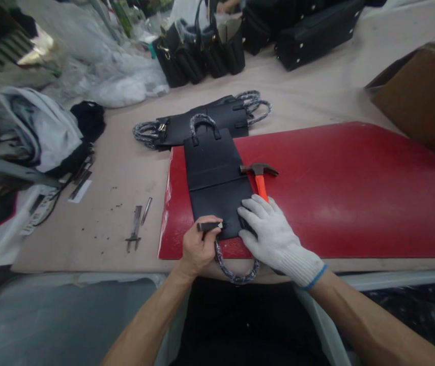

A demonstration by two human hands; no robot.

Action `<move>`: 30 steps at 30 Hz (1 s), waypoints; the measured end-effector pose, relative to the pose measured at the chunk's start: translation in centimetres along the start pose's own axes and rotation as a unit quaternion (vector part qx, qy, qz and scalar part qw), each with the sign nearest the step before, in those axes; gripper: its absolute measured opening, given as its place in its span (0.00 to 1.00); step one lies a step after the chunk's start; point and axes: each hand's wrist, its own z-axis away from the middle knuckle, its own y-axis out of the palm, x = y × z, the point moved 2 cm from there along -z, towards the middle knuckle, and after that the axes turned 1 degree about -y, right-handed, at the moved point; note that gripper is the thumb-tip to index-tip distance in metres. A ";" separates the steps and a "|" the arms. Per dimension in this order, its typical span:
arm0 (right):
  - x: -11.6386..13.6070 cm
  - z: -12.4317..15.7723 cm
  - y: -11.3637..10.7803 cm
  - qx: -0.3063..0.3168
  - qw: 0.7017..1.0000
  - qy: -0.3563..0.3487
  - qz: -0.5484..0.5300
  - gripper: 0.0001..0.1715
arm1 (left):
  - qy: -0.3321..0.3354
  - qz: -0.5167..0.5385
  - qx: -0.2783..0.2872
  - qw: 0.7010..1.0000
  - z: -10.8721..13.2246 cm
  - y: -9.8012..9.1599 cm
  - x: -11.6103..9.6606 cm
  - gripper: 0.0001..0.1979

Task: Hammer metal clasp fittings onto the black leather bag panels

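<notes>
Though bare, left hand tight around dark tool.

The left hand, bare, curls in a pinch; the right hand, gloved, lies outstretched, palm down.

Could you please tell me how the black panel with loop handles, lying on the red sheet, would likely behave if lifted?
The black panel would probably bend at the crease across its middle. It looks flat and thin, so it may be light for its size. The near loop handle holds a rounded curve, suggesting some springiness.
</notes>
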 end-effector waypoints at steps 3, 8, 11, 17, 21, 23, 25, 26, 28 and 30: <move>0.0 0.0 0.1 0.001 1.000 0.003 -0.001 0.26 | 0.009 0.016 -0.011 1.000 0.1 -0.1 -0.2 0.03; 0.1 -0.1 0.2 0.005 1.000 0.016 0.000 0.26 | -0.118 0.096 -0.049 0.987 0.1 -0.7 0.1 0.05; 0.1 -0.1 0.3 0.003 1.000 0.019 -0.002 0.27 | -0.197 0.168 -0.089 0.962 0.0 -1.2 0.4 0.09; 0.1 -0.2 0.1 0.003 1.000 0.015 -0.006 0.27 | -0.138 0.082 -0.013 0.987 -0.5 -0.8 0.5 0.07; 0.0 -0.2 0.1 0.001 1.000 0.016 -0.015 0.26 | -0.086 0.044 0.001 0.995 -0.6 -0.1 0.2 0.05; -0.1 -0.2 0.2 0.000 1.000 0.017 -0.021 0.26 | -0.077 0.041 0.002 0.996 -0.6 0.1 0.2 0.04; -0.1 -0.1 0.3 0.000 1.000 0.018 -0.025 0.27 | -0.068 0.049 0.005 0.996 -0.6 0.3 0.2 0.04; -0.1 -0.1 0.4 0.001 0.999 0.018 -0.026 0.27 | -0.062 0.055 0.007 0.997 -0.5 0.3 0.2 0.04; -0.1 -0.1 0.3 0.003 0.999 0.019 -0.028 0.27 | -0.051 0.064 0.010 0.997 -0.4 0.4 0.3 0.05; -0.1 -0.1 0.3 0.001 0.999 0.017 -0.030 0.27 | -0.042 0.068 0.010 0.997 -0.3 0.5 0.3 0.07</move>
